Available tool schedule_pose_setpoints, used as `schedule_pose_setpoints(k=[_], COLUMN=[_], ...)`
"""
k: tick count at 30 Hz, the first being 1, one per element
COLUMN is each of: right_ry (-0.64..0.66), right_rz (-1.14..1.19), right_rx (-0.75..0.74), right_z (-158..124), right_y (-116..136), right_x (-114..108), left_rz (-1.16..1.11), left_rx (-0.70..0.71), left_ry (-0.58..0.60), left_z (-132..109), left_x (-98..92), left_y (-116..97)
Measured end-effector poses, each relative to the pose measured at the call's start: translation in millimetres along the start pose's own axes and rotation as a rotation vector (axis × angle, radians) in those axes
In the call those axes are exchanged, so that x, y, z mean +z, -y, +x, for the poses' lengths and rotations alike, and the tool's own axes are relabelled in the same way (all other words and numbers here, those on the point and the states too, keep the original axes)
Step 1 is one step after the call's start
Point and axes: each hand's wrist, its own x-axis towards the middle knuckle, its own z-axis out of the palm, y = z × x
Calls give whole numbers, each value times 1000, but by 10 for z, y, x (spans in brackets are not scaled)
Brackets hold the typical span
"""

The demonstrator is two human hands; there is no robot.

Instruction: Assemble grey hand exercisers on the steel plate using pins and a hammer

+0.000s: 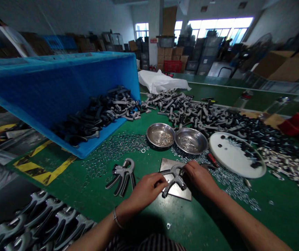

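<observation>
The left hand (145,190) is curled over one handle of a grey grip (174,178), fingertips pressing on it. The right hand (200,176) is closed round the grip's top end from the other side. The grip is held between them just above a steel plate (183,194) that lies flat on the green counter (206,223), near its front edge. A thin bracelet (116,218) sits on the left wrist.

Just left of the left hand lie two assembled grips (122,174), one resting on the other. Behind the plate stand two steel bowls (160,134), touching, each with small metal parts inside. A red-handled tool (213,159) lies beside the right hand, and past it is a white disc (236,157) with a few dark bits on it. Washers (110,150) are scattered left of the bowls.

Farther back a heap of grey handles (191,108) spreads across the counter. A blue crate (60,87) is tipped on its side at the left, with dark handles spilling out. More assembled grips fill the lower left corner (42,223).
</observation>
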Motion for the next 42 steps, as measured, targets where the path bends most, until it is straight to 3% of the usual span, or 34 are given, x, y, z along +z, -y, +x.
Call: schedule_pose_setpoints(k=[4, 7, 13, 17, 21, 23, 28, 29, 31, 34, 37, 39, 42], right_ry=[46, 19, 142, 107, 212, 213, -59, -58, -9, 2, -51, -56, -31], right_rz=[-98, -97, 542, 598, 541, 536, 464, 489, 613, 753, 715, 644, 487], right_rx=[-20, -2, 82, 68, -3, 32, 317, 368, 460, 574, 604, 543, 332], right_z=[17, -114, -575, -729, -778, -769, -892, -976, -1199, -1582, -1881, -1996, -2049], right_y=[-8, 137, 761, 941, 872, 743, 286, 227, 187, 293, 465, 563, 689], right_x=[-50, -149, -217, -120, -71, -63, -54, -31, 52, 220, 340, 384, 442], left_rz=[58, 116, 253, 219, 190, 157, 183, 208, 219, 190, 290, 414, 614], left_rx=[56, 91, 242, 169, 255, 218, 57, 58, 91, 82, 14, 7, 80], left_ry=[47, 37, 0, -49, 191, 250, -73, -84, 4, 205, 332, 378, 398], left_z=[-1, -44, -186, -235, -166, -76, -17, -73, -243, -519, -630, -597, -485], left_x=[138, 194, 339, 425, 440, 373, 14, -37, -65, 75, 339, 525, 759], left_y=[-72, -47, 46, 48, 38, 29, 52, 76, 126, 154, 94, 30, -49])
